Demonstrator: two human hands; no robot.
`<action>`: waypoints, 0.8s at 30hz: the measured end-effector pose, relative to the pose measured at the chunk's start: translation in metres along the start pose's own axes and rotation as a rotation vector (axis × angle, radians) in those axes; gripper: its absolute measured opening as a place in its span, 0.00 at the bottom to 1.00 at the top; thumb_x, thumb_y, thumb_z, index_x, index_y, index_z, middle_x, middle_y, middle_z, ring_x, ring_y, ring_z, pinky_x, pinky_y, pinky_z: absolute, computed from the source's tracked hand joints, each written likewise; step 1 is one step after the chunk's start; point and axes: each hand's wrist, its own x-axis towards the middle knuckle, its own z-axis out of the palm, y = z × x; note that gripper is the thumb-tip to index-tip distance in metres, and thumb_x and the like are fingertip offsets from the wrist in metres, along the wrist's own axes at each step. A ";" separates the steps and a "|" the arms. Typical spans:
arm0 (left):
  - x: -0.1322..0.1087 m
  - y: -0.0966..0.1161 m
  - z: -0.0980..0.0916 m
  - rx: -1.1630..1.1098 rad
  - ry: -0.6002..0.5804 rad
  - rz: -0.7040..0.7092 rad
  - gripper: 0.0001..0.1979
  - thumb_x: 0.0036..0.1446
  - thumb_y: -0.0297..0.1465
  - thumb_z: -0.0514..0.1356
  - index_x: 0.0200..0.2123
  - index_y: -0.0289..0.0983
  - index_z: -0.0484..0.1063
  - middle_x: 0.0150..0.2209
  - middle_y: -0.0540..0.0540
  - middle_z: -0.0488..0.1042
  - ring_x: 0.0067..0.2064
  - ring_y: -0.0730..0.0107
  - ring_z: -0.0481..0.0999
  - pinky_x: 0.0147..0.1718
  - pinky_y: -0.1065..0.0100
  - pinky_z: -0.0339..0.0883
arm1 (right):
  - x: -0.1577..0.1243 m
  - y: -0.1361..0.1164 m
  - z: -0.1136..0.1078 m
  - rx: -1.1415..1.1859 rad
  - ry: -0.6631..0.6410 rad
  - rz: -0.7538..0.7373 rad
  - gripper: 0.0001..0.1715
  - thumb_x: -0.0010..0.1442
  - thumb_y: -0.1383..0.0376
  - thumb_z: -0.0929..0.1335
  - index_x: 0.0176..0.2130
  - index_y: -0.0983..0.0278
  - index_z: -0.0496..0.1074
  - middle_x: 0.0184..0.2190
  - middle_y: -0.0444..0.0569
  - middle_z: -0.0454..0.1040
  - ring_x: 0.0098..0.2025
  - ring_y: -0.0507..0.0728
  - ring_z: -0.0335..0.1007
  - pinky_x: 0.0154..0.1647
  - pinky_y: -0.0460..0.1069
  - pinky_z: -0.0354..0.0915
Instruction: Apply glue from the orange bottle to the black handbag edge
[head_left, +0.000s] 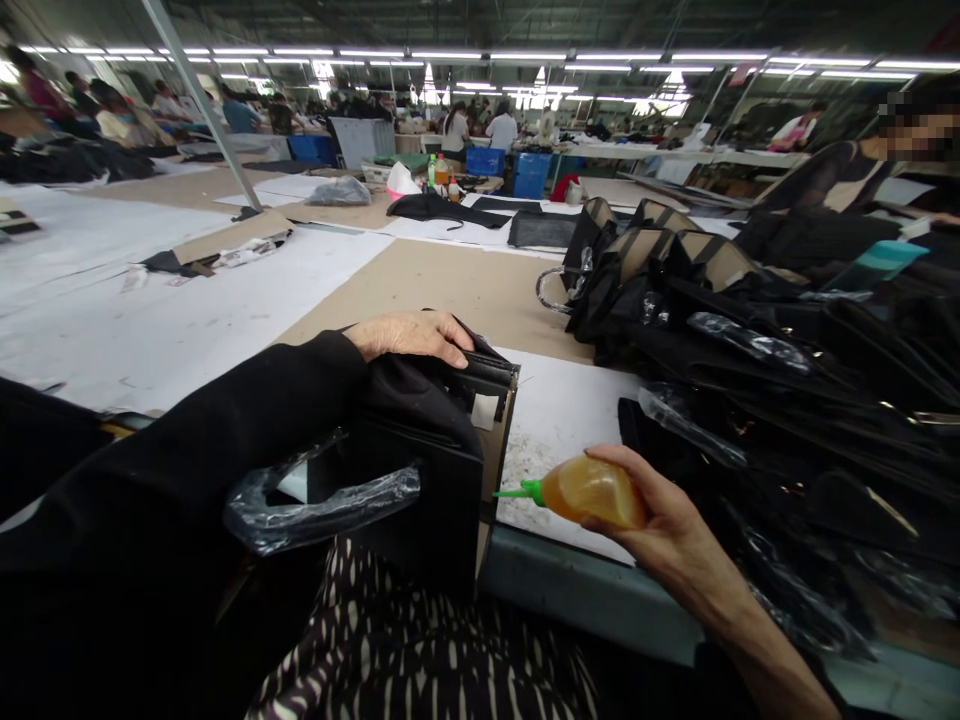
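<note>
A black handbag [420, 510] rests over the lap at the table's edge, its plastic-wrapped handle [330, 510] hanging toward the body. My left hand [416, 338] lies across the top of the bag, fingers curled over its edge. On the bag's right side an opening shows a brown inner panel with a small pale patch [484, 411]. My right hand [649, 500] is wrapped round a squeeze bottle [589, 490] of amber liquid. The bottle is tipped sideways, and its thin green nozzle points left at the bag's open side; whether it touches cannot be told.
Black bags with plastic-wrapped handles [750, 345] are piled at the right, with a teal-topped object [885, 262] among them. Brown board [442, 285] and white sheets [187, 330] cover the table. A metal post [202, 100] rises at the left. A co-worker [832, 180] is at the far right.
</note>
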 end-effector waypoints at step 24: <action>-0.076 0.069 -0.016 0.359 0.198 0.077 0.09 0.54 0.29 0.59 0.36 0.34 0.78 0.32 0.51 0.73 0.37 0.69 0.70 0.41 0.72 0.58 | -0.005 0.012 0.015 0.586 0.072 0.225 0.35 0.51 0.53 0.74 0.53 0.59 0.60 0.34 0.45 0.69 0.27 0.52 0.64 0.23 0.45 0.61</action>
